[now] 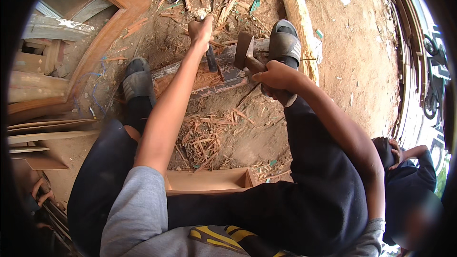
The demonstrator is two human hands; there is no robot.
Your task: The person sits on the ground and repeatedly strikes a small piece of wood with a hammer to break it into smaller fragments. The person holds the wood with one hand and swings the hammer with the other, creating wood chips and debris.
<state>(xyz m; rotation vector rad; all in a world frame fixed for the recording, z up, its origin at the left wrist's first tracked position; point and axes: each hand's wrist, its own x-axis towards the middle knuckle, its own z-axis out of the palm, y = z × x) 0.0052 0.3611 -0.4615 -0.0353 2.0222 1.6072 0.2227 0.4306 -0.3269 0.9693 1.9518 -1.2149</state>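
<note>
My left hand [201, 31] is closed around a dark, narrow chisel-like tool [211, 60], whose lower end meets a weathered wooden beam [233, 76]. The beam lies across the ground between my feet, and its face shows a reddish, freshly cut area. In my right hand [277, 75] is a hatchet [244, 49], gripped by its short wooden handle. Its metal head hangs just above the beam, to the right of the chisel-like tool. My right sandaled foot [284, 45] rests at the beam's right end; the left sandal [138, 81] stands by its other end.
Wood chips [204, 138] litter the dirt floor. Close to my body lies a box-like wooden piece [204, 180]. A brown wooden frame [102, 47] and boards stand at left. A pale timber [300, 28] lies beyond my right foot. Another person [409, 181] is at lower right.
</note>
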